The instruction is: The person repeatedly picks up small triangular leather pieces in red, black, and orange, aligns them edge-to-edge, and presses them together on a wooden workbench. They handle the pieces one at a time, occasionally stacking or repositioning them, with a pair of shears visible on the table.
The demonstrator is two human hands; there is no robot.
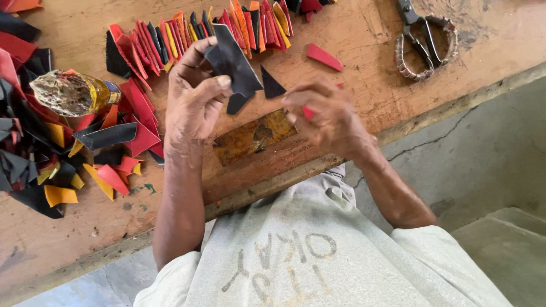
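Note:
My left hand (193,99) holds a black, flat piece of sheet material (232,61) pinched between thumb and fingers, above the wooden table (364,34). A smaller black bit (236,103) shows just under it. My right hand (327,116) is curled beside it, with a small red piece (309,112) showing between its fingers. A black triangular piece (272,85) lies on the table between the two hands. A red curved piece (324,57) lies a little farther out.
A row of red, orange, yellow and black cut pieces (187,34) lies fanned along the far side. A pile of coloured scraps (40,153) and a lying bottle of yellow liquid (74,94) are at left. Scissors (424,40) rest at far right. A stained patch (253,136) marks the near edge.

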